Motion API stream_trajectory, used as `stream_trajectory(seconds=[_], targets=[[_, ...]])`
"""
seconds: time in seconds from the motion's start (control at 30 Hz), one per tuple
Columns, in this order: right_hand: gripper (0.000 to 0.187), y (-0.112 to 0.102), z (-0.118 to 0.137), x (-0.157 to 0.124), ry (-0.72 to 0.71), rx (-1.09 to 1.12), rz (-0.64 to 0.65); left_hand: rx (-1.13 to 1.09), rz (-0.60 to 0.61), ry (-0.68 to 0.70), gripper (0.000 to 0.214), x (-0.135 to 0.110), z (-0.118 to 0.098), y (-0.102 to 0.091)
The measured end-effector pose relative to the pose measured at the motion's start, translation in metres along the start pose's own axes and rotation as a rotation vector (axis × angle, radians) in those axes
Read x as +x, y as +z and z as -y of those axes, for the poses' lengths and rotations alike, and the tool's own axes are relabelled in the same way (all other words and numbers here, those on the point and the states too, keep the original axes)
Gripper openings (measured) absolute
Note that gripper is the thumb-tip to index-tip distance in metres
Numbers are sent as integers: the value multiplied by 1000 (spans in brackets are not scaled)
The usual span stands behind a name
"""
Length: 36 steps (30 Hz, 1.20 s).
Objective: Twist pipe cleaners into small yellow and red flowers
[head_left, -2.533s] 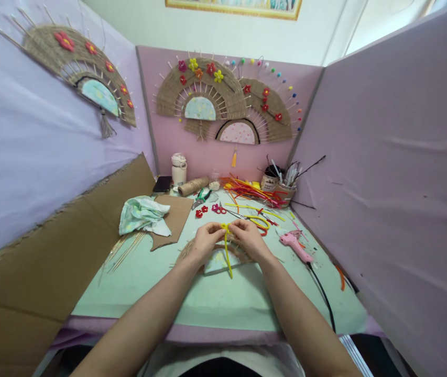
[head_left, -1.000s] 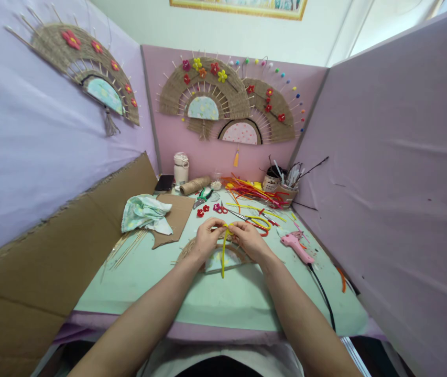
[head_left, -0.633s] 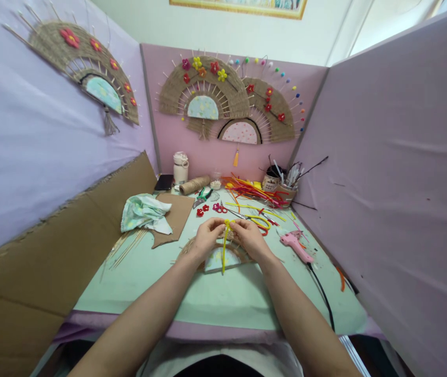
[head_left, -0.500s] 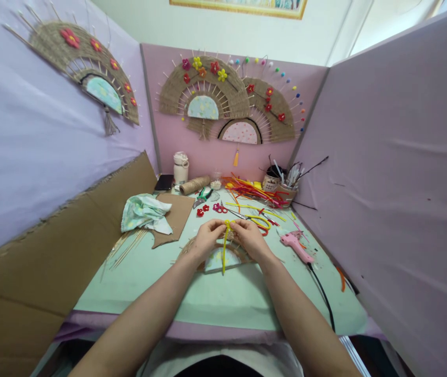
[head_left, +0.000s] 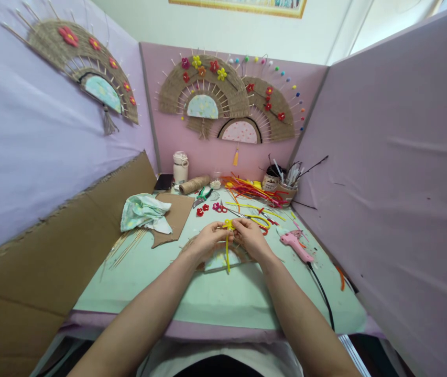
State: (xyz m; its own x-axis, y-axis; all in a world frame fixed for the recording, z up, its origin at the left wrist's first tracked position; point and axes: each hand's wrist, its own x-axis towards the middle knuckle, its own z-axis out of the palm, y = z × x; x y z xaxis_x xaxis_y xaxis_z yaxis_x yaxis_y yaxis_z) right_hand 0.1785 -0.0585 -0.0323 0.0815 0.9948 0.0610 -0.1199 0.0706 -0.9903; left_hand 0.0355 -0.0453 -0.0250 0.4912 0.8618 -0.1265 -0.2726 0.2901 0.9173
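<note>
Between both hands is a yellow pipe cleaner (head_left: 228,256), bent into small flower-like loops at the top with one straight end hanging down. My left hand (head_left: 209,240) pinches the loops from the left. From the right, the fingertips of my right hand (head_left: 249,235) close on the same loops. Below the hands lies a woven twine fan (head_left: 223,261) with a pale green half-round centre, partly covered by my hands. Just beyond them are scissors with yellow handles (head_left: 260,222) and small red pipe-cleaner flowers (head_left: 202,210).
A pink glue gun (head_left: 297,247) with a black cord lies at right. Red and orange pipe cleaners (head_left: 252,188) are heaped at the back. Crumpled patterned cloth (head_left: 143,212), cardboard (head_left: 180,212) and thin sticks (head_left: 129,248) lie left. A white bottle (head_left: 181,167) stands behind.
The yellow loops now show more fully above my fingers. My left fingers have shifted lower beneath them, and the hanging end has swung slightly right.
</note>
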Motion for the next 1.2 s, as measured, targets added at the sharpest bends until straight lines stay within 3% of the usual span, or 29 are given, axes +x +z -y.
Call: stream_trajectory(seconds=[0.43, 0.63, 0.83, 1.2], targets=[[36, -2, 4, -3, -2, -44, -11, -38, -10, 19, 16, 2, -1, -1], [24, -4, 8, -2, -108, -252, -61, -14, -23, -38, 10, 3, -4, -4], [20, -8, 5, 0, -203, -429, 1, 154, -10, -49, 21, 5, 4, -8], [18, 1, 1, -3, -341, -593, -76, 572, -255, 284, 15, 10, 14, -11]])
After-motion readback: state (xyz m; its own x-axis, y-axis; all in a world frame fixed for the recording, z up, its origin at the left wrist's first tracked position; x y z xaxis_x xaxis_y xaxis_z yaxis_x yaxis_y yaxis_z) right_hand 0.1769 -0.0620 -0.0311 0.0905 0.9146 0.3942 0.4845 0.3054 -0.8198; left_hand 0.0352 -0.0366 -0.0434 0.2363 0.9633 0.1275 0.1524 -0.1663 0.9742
